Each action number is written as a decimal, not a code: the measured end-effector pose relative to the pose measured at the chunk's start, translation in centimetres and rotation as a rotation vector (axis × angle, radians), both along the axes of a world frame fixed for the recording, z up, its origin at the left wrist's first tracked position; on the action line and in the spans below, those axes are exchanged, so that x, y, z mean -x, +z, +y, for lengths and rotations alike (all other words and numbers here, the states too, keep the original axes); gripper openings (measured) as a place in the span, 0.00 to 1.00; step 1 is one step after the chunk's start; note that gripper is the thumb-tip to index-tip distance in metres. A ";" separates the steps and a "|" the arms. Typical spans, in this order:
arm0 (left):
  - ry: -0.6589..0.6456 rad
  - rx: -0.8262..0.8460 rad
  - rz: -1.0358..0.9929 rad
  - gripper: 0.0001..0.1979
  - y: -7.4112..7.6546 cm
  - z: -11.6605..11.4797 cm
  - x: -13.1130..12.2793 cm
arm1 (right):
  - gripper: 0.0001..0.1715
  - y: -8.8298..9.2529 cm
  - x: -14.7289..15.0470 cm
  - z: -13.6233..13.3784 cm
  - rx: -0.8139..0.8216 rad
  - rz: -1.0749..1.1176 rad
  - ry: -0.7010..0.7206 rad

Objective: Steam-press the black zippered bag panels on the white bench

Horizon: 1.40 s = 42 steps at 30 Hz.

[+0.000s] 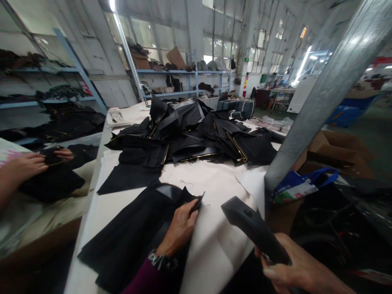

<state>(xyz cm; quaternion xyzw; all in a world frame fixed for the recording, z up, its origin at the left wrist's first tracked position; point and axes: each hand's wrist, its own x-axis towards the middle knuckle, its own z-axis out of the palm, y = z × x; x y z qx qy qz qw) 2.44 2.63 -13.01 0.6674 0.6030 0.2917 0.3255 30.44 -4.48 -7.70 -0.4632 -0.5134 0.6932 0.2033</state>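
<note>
- Left hand (179, 228): fingers (191, 208) closed in a pinch on a corner of the black fabric panel (128, 245), which lies flat on the near part of the worktop (214, 245); a maroon sleeve (143, 281) and a patterned wristband (162, 261) show at the wrist.
- Right hand (284, 265): closed around the black handheld device (254, 228), held just above the worktop edge and near the panel, not touching it.
- Centre: a heap of black garment pieces (190, 134) with gold edging lies on the worktop, beyond the panel.
- Far end of worktop: a stack of printed papers (118, 118).
- Left: a co-worker's hands (24, 167) rest on a separate black fabric piece (52, 181) at a neighbouring table.
- Right: a galvanised steel post (324, 94) rises beside the worktop, next to a cardboard box (339, 149) and a bag with blue handles (300, 188).
- Background: blue metal shelving (190, 71) holds dark fabric and cartons.
</note>
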 end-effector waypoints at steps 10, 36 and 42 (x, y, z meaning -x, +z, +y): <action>0.300 0.424 -1.099 0.19 1.0 0.7 5.5 | 0.27 0.2 3.7 3.4 0.022 0.057 0.156; 0.184 0.442 -1.267 0.17 0.7 0.8 4.6 | 0.24 2.8 6.7 5.8 -0.054 -0.113 0.165; 0.208 0.420 -1.144 0.16 0.4 0.4 3.7 | 0.24 2.2 7.7 6.3 -0.079 -0.190 0.214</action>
